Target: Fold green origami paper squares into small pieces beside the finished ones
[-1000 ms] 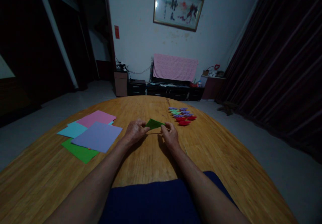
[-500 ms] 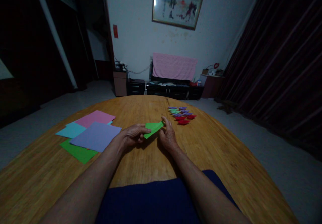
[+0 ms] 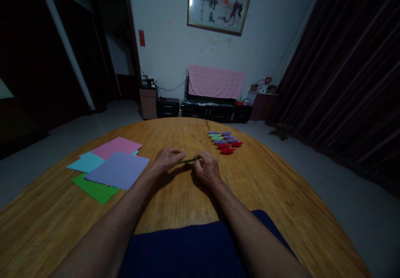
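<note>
Between my two hands is a piece of folded green paper [image 3: 188, 160], seen nearly edge-on as a thin dark-green strip just above the wooden table. My left hand [image 3: 168, 160] pinches its left end between thumb and fingers. At the other end my right hand [image 3: 207, 168] is closed on the paper with bent fingers. Most of the paper's faces are turned out of sight, and the fingers cover both ends.
On the left of the round wooden table [image 3: 175, 203] lie loose sheets: pink [image 3: 120, 145], light blue [image 3: 84, 161], lavender [image 3: 120, 170] and green [image 3: 96, 189]. Several small folded paper boats, among them a red one [image 3: 227, 151], stand at the right. Dark blue cloth [image 3: 193, 249] covers the near edge.
The green paper has turned from showing a broad face to nearly edge-on. My right hand's raised fingers have come down and closed on its right end.
</note>
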Motion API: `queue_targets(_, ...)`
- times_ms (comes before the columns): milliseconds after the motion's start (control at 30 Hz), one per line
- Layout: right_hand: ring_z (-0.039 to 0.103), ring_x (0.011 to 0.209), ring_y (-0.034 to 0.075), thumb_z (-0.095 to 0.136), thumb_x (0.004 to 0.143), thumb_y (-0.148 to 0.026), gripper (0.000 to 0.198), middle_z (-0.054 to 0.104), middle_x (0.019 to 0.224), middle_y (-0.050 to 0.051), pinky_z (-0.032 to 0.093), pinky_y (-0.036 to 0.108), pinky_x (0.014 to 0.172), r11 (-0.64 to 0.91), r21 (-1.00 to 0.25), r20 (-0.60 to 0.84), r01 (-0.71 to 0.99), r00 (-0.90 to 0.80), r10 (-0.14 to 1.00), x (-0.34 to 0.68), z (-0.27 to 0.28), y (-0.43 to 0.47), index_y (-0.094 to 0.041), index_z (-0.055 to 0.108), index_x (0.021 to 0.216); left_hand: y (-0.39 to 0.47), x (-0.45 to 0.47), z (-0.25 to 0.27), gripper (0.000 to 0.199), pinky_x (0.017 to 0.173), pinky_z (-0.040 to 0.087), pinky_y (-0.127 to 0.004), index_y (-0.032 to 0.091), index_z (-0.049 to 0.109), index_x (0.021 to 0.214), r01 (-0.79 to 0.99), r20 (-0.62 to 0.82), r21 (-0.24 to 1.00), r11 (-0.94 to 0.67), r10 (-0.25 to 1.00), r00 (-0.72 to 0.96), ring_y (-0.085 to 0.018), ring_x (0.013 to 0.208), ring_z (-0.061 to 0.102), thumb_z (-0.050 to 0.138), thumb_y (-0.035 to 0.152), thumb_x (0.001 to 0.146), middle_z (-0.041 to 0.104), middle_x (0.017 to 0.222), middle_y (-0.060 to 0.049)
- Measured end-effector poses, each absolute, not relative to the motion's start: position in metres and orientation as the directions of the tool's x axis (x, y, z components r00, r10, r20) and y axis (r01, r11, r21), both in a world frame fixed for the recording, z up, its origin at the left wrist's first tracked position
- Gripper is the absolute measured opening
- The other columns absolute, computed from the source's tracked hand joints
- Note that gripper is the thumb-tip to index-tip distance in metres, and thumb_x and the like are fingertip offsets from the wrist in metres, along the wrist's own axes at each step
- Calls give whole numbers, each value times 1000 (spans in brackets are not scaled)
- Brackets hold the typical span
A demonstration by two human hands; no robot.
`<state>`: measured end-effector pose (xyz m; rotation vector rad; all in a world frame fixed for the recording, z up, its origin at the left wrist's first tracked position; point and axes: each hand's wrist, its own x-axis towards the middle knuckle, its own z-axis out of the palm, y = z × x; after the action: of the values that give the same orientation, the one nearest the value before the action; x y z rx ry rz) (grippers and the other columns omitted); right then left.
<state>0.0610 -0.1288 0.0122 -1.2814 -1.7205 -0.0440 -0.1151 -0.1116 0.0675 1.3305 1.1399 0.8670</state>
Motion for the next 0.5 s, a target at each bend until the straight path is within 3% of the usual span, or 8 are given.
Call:
queue_targets(100, 59, 83, 22, 52, 76, -14, 14, 66, 80, 6, 42, 37, 81, 428, -446, 684, 786, -10, 730, 61, 13, -131, -20, 64, 79, -122, -108, 71, 11, 53, 39, -23, 18, 68, 76, 173, -100, 984, 50, 949, 297, -15, 65, 55, 69, 25, 69, 57, 62, -2)
queue_targets(267, 60, 84, 22, 52, 78, -16, 14, 67, 82, 5, 44, 38, 84, 463, -494, 671, 736, -16, 741, 58, 15, -131, -21, 64, 83, -133, -102, 62, 5, 47, 34, -22, 18, 66, 67, 189, -93, 981, 35, 948, 303, -13, 56, 52, 64, 22, 68, 54, 54, -1)
queue_targets(367, 60, 95, 23, 53, 78, -19, 25, 65, 99, 9, 47, 37, 86, 483, -597, 679, 640, 82, 730, 56, 13, -126, -19, 62, 101, -127, -103, 58, 6, 43, 31, -21, 17, 64, 66, 161, -70, 987, 27, 960, 273, -11, 49, 48, 62, 21, 69, 51, 51, 0)
queue_targets(500, 60, 95, 22, 53, 77, -22, 46, 60, 111, 13, 51, 36, 80, 386, -782, 549, 488, 248, 798, 53, 9, -120, -17, 50, 123, -114, -100, 58, 4, 42, 32, -19, 16, 58, 63, 132, -87, 989, 63, 980, 180, -8, 45, 46, 61, 14, 65, 53, 52, 2)
